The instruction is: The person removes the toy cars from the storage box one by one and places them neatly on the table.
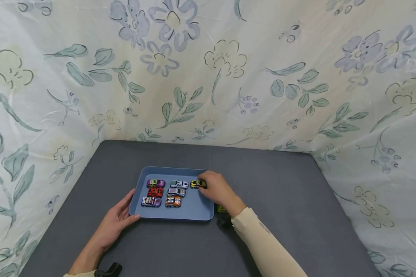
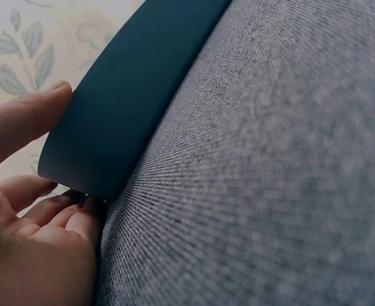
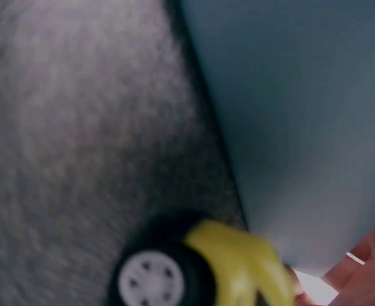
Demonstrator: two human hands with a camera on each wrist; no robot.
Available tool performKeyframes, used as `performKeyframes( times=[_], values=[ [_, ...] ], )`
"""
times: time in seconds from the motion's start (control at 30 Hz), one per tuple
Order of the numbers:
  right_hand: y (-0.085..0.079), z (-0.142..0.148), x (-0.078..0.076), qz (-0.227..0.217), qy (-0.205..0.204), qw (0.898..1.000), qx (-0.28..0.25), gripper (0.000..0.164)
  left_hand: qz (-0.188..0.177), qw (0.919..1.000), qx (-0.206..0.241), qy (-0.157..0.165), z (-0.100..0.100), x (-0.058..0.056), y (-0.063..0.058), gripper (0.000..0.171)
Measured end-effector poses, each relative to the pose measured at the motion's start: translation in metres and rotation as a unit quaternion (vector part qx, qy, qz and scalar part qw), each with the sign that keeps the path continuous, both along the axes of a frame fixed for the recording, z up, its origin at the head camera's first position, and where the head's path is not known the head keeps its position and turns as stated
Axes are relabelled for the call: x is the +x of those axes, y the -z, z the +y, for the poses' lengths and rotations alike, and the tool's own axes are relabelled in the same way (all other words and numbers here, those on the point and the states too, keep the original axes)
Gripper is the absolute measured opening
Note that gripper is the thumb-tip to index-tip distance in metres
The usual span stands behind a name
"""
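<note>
My left hand (image 1: 112, 223) grips the near left corner of a blue tray (image 1: 195, 212), thumb by the front wall and fingers along the left side. The left wrist view shows the thumb touching the tray wall (image 2: 124, 95) and the fingers at its lower edge. Over the tray's far right part, my right hand (image 1: 219, 189) pinches a yellow-and-black toy car (image 1: 197, 184). To its left sit a white toy car (image 1: 179, 184), a silver one (image 1: 176, 192) and an orange one (image 1: 173, 202) in one column. Farther left are purple-green (image 1: 156, 183), red (image 1: 155, 192) and white-purple (image 1: 151, 202) toy cars.
A yellow-green toy car (image 1: 222, 209) lies on the grey table (image 1: 277, 200) just outside the tray's right side, partly hidden by my right wrist. Its yellow body (image 3: 245, 268) shows close up in the right wrist view. Flower-patterned cloth (image 1: 225, 88) surrounds the table.
</note>
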State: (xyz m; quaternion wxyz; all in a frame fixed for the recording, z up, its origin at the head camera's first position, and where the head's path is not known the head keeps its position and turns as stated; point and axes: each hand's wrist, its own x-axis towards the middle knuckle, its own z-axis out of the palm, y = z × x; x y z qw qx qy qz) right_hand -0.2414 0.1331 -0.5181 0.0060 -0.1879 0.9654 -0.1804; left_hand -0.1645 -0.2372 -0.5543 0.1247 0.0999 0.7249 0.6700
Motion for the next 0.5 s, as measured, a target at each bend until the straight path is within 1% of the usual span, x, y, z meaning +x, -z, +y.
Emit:
performKeyframes(
  times=[0.17, 0.3, 0.5],
  values=[
    [0.0029, -0.0033, 0.0009, 0.007, 0.001, 1.0, 0.003, 0.033, 0.001, 1.0, 0.003, 0.004, -0.0009, 0.0001, 0.0012, 0.094],
    [0.003, -0.0047, 0.0018, 0.013, 0.008, 1.0, 0.001, 0.031, 0.005, 1.0, -0.004, 0.002, -0.0014, -0.0014, 0.0026, 0.094],
    [0.0049, -0.0055, 0.0023, 0.019, 0.014, 1.0, 0.003, 0.031, 0.005, 1.0, -0.001, 0.002, -0.0018, -0.0024, 0.0065, 0.094]
  ],
)
